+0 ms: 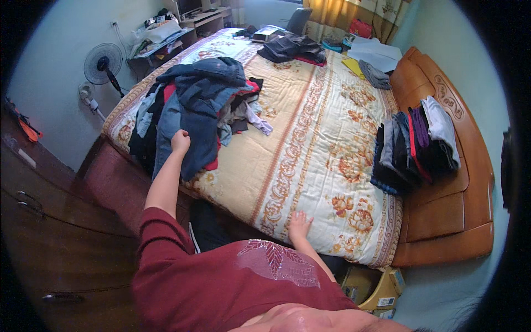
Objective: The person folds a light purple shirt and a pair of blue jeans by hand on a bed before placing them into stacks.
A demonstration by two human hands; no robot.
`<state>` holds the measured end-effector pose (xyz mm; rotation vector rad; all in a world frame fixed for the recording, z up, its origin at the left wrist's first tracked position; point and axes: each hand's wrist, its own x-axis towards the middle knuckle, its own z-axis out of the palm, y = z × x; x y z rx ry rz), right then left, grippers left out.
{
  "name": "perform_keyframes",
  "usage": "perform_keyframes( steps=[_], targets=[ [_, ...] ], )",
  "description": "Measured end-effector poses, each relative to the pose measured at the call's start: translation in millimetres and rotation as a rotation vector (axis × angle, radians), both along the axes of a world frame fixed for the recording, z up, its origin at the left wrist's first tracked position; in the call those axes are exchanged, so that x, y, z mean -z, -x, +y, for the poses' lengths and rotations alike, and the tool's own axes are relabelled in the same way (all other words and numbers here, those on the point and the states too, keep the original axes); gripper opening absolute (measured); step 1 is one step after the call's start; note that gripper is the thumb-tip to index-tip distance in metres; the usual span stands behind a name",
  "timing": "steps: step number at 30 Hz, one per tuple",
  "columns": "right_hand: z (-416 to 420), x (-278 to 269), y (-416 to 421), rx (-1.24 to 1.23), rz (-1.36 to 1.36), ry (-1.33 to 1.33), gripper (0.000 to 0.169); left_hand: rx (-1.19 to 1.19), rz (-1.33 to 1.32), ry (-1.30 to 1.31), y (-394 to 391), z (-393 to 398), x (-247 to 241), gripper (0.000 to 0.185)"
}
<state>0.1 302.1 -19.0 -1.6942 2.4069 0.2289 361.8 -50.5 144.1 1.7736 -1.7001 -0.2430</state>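
Observation:
My left hand (181, 142) reaches out to the pile of clothes, its fingers closed on a pair of blue denim jeans (203, 108). The jeans lie spread over the top of the heap, one leg hanging towards the near edge of the bed. Red, black and light garments stick out from under them, among them a pale lilac piece of cloth (258, 120). With fingers spread, my right hand (299, 226) rests on the floral bedspread (286, 166) close to the near edge and holds nothing.
Folded clothes (415, 143) stand in a row against the carved wooden headboard (439, 216). Dark clothes (292, 49) and a grey folded garment (374, 74) lie farther back. A fan (103, 64) stands beyond the bed's left side; a dark wooden cabinet (62, 253) is close at left.

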Motion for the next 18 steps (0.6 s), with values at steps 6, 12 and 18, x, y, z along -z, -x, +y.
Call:
perform_keyframes(
  steps=[6,12,18],
  targets=[
    [-73,-41,-6,0.044,0.072,-0.053,0.102,0.066,0.039,0.092,-8,-58,-23,0.014],
    [-114,17,18,-0.02,0.097,-0.234,0.067,0.181,-0.222,0.343,58,-119,-81,0.018],
    [-115,35,16,-0.117,0.279,-0.091,0.036,0.082,-0.888,0.537,92,-217,-82,0.048]
  ],
)
